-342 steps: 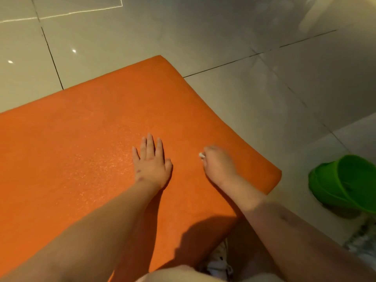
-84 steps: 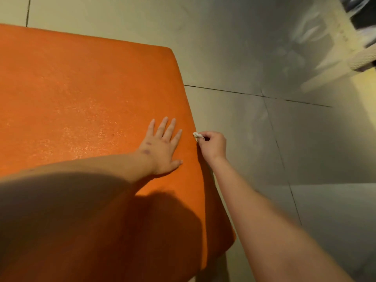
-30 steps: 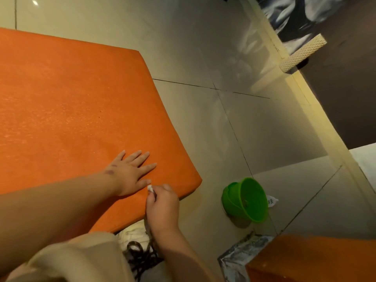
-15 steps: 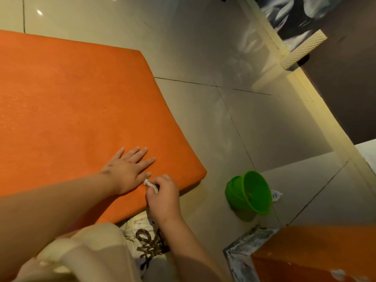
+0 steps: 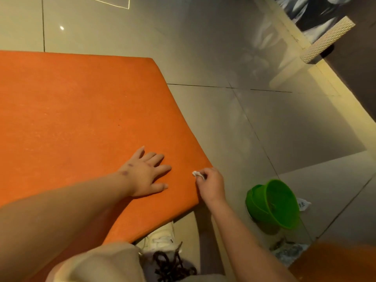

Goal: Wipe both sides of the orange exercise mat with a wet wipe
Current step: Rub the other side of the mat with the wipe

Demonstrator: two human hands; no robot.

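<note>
The orange exercise mat (image 5: 81,110) lies flat on the tiled floor and fills the left half of the view. My left hand (image 5: 145,174) rests flat on it near its right corner, fingers spread. My right hand (image 5: 211,185) is at the mat's right edge, close to the near corner. It pinches a small crumpled white wet wipe (image 5: 197,174) against the mat's edge.
A green plastic bin (image 5: 273,203) lies tipped on the floor to the right, with a white scrap beside it. My shoes (image 5: 162,240) stand just below the mat's near edge. An orange object (image 5: 335,263) fills the bottom right corner. A cream ledge runs along the right.
My right hand has slid the wipe rightward, from beside my left thumb to the mat's right edge. The left hand stays flat on the mat. The view has shifted slightly.
</note>
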